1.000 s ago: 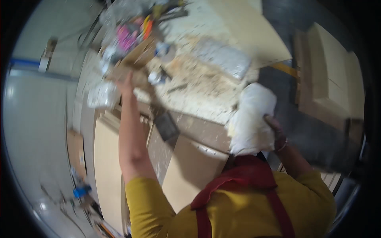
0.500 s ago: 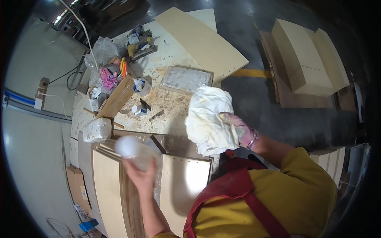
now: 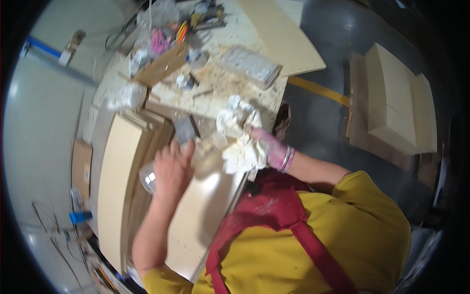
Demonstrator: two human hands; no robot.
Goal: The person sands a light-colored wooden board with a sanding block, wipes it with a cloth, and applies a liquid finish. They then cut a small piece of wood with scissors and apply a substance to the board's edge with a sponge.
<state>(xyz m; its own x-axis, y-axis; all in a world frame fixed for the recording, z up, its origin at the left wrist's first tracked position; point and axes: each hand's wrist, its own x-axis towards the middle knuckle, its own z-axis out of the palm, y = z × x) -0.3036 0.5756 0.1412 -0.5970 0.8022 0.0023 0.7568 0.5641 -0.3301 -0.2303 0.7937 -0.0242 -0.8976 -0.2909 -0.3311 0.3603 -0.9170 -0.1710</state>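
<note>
My left hand point(image 3: 174, 169) is closed round a clear plastic container point(image 3: 148, 178), tipped on its side. Its rounded end shows left of my fist. A translucent part point(image 3: 213, 142) reaches from the fist's other side to the cloth; blur hides whether both are one piece. In my right hand point(image 3: 270, 148), stained pink and wearing a wrist bracelet, is a bunched white cloth point(image 3: 242, 154). The cloth hangs over the table's near edge, close to the container. Beneath both hands lies a pale wooden panel point(image 3: 196, 220) with a glossy face.
Stacked curved panels point(image 3: 117, 186) stand at left, below a plastic-wrapped block point(image 3: 127, 95). On the worktable point(image 3: 215, 100) are a whitish wrapped block point(image 3: 249, 66), a small bottle point(image 3: 184, 81), a wooden tray point(image 3: 161, 64) and a large panel point(image 3: 286, 44). Boards point(image 3: 396, 103) sit at right.
My left hand has tipped the container over and brought it toward the cloth. The cloth has moved lower and is now bunched in my right hand. The view has shifted.
</note>
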